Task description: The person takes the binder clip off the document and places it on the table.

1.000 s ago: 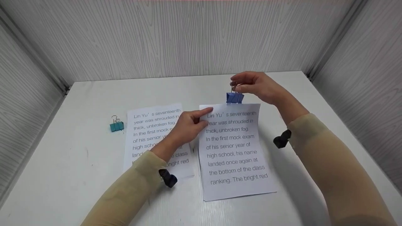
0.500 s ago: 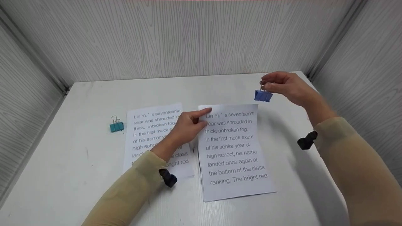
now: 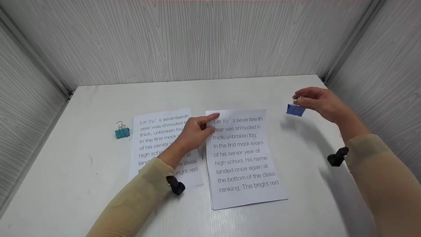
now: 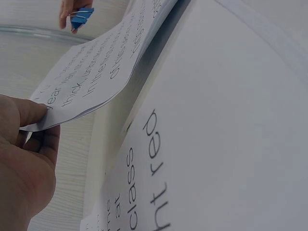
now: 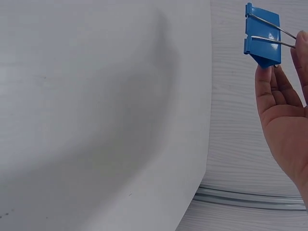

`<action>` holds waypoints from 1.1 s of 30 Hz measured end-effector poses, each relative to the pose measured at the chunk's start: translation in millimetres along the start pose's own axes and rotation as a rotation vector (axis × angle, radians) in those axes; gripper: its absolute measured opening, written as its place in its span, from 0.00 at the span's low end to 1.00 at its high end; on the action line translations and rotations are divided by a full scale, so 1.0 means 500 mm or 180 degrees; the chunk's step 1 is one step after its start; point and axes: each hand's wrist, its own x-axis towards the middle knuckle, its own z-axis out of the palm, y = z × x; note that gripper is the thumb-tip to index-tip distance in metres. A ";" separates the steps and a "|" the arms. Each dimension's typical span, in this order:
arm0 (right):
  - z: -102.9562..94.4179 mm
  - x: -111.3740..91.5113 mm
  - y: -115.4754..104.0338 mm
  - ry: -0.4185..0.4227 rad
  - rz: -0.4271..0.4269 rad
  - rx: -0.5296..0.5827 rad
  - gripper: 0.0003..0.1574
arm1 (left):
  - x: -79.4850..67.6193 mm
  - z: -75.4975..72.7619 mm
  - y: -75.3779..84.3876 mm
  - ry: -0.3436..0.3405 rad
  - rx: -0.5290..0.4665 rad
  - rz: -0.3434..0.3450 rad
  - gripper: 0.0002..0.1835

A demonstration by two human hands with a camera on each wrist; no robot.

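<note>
A blue binder clip hangs above the table's right side, its wire handles pinched by my right hand. In the right wrist view that clip is apart from any paper. My left hand pinches the upper left edge of the right paper stack, thumb on top and fingers beneath. The left wrist view shows this stack with its held edge raised off the table. Under my left forearm lies the left paper stack, partly hidden; both bear the same printed text.
A teal binder clip stands on the white table left of the left stack. Grey wood-grain panels rise at the back and both sides. A black wrist camera sticks out from the right sleeve.
My right hand has carried the blue binder clip from the top edge of the right stack away to the right and lower. The left hand and its stack have shifted slightly left.
</note>
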 end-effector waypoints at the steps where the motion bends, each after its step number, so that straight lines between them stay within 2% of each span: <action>1: -0.001 -0.003 0.006 0.0031 0.0037 -0.0002 0.26 | 0.001 -0.001 -0.002 -0.0005 -0.0016 -0.0009 0.27; 5: 0.000 -0.013 0.030 0.0088 0.0122 -0.0014 0.26 | 0.003 -0.005 -0.011 0.0001 -0.0026 -0.0047 0.28; 9: 0.002 -0.018 0.051 0.0067 0.0158 -0.0183 0.25 | 0.007 -0.010 -0.019 0.0025 -0.0013 -0.0090 0.29; 15: 0.001 -0.022 0.069 0.0030 0.0436 -0.0474 0.28 | 0.008 -0.014 -0.029 0.0009 -0.0057 -0.0160 0.29; 28: 0.000 -0.026 0.115 0.0115 0.0746 -0.0475 0.36 | 0.006 -0.017 -0.038 -0.0066 0.0002 -0.0295 0.30; 33: 0.003 -0.029 0.121 0.0127 0.0715 -0.0409 0.38 | 0.007 -0.016 -0.038 -0.0153 -0.0009 -0.0443 0.30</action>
